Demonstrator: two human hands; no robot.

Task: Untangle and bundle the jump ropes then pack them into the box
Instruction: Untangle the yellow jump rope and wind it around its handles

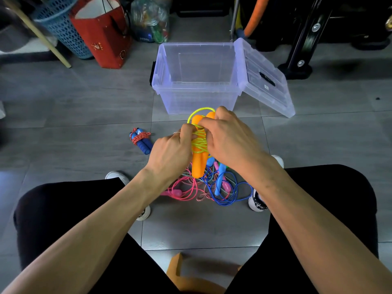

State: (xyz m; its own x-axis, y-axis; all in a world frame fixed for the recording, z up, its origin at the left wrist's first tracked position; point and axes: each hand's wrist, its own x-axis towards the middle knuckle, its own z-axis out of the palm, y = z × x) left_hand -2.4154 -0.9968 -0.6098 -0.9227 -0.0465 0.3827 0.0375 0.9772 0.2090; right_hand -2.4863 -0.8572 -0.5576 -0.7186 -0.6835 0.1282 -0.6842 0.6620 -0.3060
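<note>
Both hands hold a jump rope with orange handles (199,164) in the air above the floor. Its yellow-green cord (199,143) is wound round the two handles, with a loop sticking up at the top. My left hand (169,153) grips the handles from the left. My right hand (229,139) pinches the cord near the top of the handles. A bundled rope with blue handles and red-white cord (140,142) lies on the floor to the left. A tangle of pink, blue and braided ropes (212,187) lies between my feet. The clear plastic box (197,102) stands open behind.
The box's clear lid (265,79) leans against its right side. A red paper bag (101,32), a blue mesh basket (61,26) and a wooden pole (42,37) stand at the back left. Black equipment legs (301,60) stand at the back right. An orange seat (191,276) is below me.
</note>
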